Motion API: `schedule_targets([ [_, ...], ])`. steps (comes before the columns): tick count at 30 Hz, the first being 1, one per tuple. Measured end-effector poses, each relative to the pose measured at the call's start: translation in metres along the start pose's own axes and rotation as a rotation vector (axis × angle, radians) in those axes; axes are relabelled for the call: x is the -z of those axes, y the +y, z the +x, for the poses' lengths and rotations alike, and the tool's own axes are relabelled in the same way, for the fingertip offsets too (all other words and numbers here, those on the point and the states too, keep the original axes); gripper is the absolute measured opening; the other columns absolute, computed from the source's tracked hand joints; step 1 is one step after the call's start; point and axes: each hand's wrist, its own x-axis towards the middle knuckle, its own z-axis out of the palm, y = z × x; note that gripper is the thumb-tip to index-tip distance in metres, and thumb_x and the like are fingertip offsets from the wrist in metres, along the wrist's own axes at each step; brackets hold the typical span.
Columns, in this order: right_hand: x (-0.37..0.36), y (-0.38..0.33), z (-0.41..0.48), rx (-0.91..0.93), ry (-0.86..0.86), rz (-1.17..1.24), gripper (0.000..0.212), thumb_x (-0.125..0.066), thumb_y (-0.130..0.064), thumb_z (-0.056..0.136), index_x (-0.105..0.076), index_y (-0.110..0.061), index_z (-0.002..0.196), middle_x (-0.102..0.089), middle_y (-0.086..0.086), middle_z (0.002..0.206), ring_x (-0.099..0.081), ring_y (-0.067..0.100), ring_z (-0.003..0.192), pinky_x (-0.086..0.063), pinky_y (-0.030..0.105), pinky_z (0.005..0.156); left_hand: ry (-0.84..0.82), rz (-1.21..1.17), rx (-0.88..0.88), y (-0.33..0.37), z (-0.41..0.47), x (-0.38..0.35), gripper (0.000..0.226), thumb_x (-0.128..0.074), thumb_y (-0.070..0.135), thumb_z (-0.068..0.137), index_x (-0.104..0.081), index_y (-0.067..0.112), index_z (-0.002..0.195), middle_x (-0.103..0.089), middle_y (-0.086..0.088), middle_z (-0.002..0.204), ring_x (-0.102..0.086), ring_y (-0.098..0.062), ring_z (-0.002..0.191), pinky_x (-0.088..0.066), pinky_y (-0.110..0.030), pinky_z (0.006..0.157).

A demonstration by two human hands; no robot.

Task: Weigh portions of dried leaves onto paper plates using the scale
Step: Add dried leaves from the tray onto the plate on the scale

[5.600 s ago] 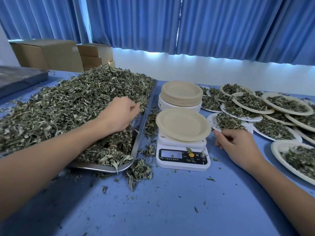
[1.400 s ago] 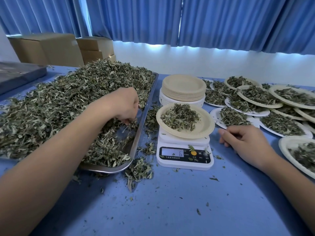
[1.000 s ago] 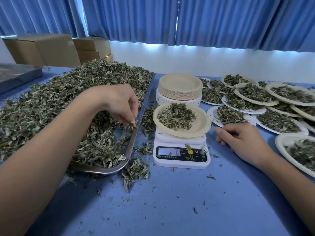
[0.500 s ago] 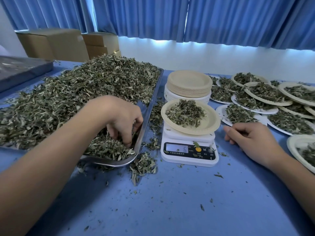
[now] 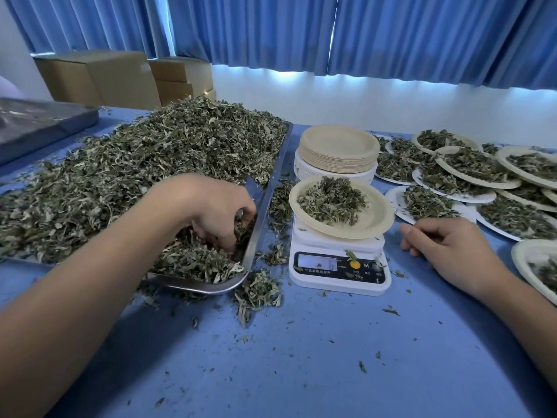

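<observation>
Head cam: left hand grabs dried leaves left of the scale, right hand loosely curled, empty, on the blue table.

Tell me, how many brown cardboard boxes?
3: a large brown cardboard box at back left; beside it, an upper box stacked on a lower box. More may be hidden.

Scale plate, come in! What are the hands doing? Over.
Left hand grabbing leaves in tray. Right hand idle beside scale. Plate on it part-filled. Nothing blocking.
</observation>
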Motion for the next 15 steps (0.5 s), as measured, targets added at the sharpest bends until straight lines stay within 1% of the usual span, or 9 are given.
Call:
schedule_targets([
  [2,0.0,0.0,0.0,-0.002,0.0,0.004,0.033,-0.06,-0.043,0.098,-0.072,-0.034,0.069,-0.068,-0.008,0.061,-0.055,0.013,0.048,-0.04,0.016,0.051,-0.067,0.022,0.012,0.002,-0.005,0.001,0.039,-0.085,0.019,0.075,-0.053,0.028,0.094,-0.063,-0.005,0.086,-0.067,-0.024,0.068,-0.052,-0.028,0.056],
  [4,0.0,-0.001,0.0,-0.004,0.0,0.007,0.033,-0.06,-0.042,0.098,-0.071,-0.033,0.069,-0.068,-0.008,0.061,-0.054,0.009,0.047,-0.041,0.015,0.051,-0.069,0.064,0.038,0.006,-0.006,-0.003,0.039,-0.084,0.018,0.073,-0.053,0.024,0.095,-0.064,-0.007,0.09,-0.07,-0.024,0.066,-0.052,-0.025,0.052],
  [5,0.0,-0.001,0.0,-0.003,-0.001,0.009,0.033,-0.06,-0.042,0.099,-0.071,-0.033,0.068,-0.068,-0.008,0.061,-0.054,0.009,0.046,-0.041,0.015,0.051,-0.061,0.065,0.046,0.008,-0.004,-0.005,0.037,-0.083,0.016,0.073,-0.054,0.02,0.096,-0.064,-0.006,0.089,-0.07,-0.022,0.062,-0.05,-0.023,0.049],
  [8,0.0,-0.001,0.0,-0.001,-0.005,0.011,0.034,-0.06,-0.042,0.098,-0.071,-0.032,0.068,-0.068,-0.008,0.061,-0.056,0.02,0.048,-0.04,0.018,0.05,-0.069,0.01,0.038,0.007,0.001,-0.009,0.029,-0.081,0.007,0.075,-0.057,0.011,0.091,-0.063,-0.007,0.086,-0.069,-0.019,0.057,-0.05,-0.021,0.047],
  [9,0.0,-0.001,0.0,-0.001,-0.005,0.011,0.034,-0.06,-0.043,0.098,-0.071,-0.031,0.068,-0.068,-0.007,0.061,-0.056,0.021,0.049,-0.04,0.019,0.049,-0.082,-0.003,0.03,0.006,0.002,-0.009,0.027,-0.081,0.006,0.075,-0.059,0.009,0.09,-0.063,-0.007,0.084,-0.07,-0.021,0.059,-0.053,-0.023,0.049],
  [11,0.0,-0.001,0.0,-0.002,-0.004,0.016,0.034,-0.06,-0.042,0.098,-0.071,-0.031,0.068,-0.068,-0.007,0.061,-0.056,0.019,0.049,-0.041,0.018,0.051,-0.098,-0.015,0.007,0.003,0.002,-0.009,0.022,-0.08,0.004,0.077,-0.062,0.006,0.09,-0.064,-0.006,0.076,-0.074,-0.028,0.068,-0.06,-0.029,0.057],
  [12,0.0,-0.001,0.0,-0.004,-0.005,0.018,0.034,-0.06,-0.043,0.098,-0.071,-0.032,0.068,-0.068,-0.007,0.061,-0.056,0.017,0.05,-0.041,0.018,0.052,-0.099,-0.021,-0.004,0.002,0.002,-0.009,0.02,-0.08,0.004,0.078,-0.063,0.006,0.088,-0.063,-0.004,0.071,-0.075,-0.03,0.071,-0.061,-0.03,0.06],
  [13,0.0,-0.001,0.0,-0.007,-0.006,0.019,0.034,-0.06,-0.043,0.098,-0.071,-0.032,0.068,-0.068,-0.007,0.061,-0.057,0.017,0.05,-0.042,0.018,0.052,-0.095,-0.031,-0.014,0.001,0.002,-0.009,0.018,-0.079,0.003,0.078,-0.063,0.007,0.084,-0.063,-0.002,0.067,-0.075,-0.03,0.07,-0.06,-0.028,0.058],
  [15,0.0,-0.001,0.0,-0.009,-0.006,0.019,0.033,-0.06,-0.043,0.098,-0.071,-0.033,0.068,-0.068,-0.007,0.062,-0.057,0.016,0.051,-0.042,0.018,0.053,-0.081,-0.081,-0.028,-0.001,0.003,-0.009,0.019,-0.079,0.001,0.078,-0.062,0.006,0.081,-0.061,0.001,0.058,-0.071,-0.023,0.058,-0.054,-0.023,0.052],
])
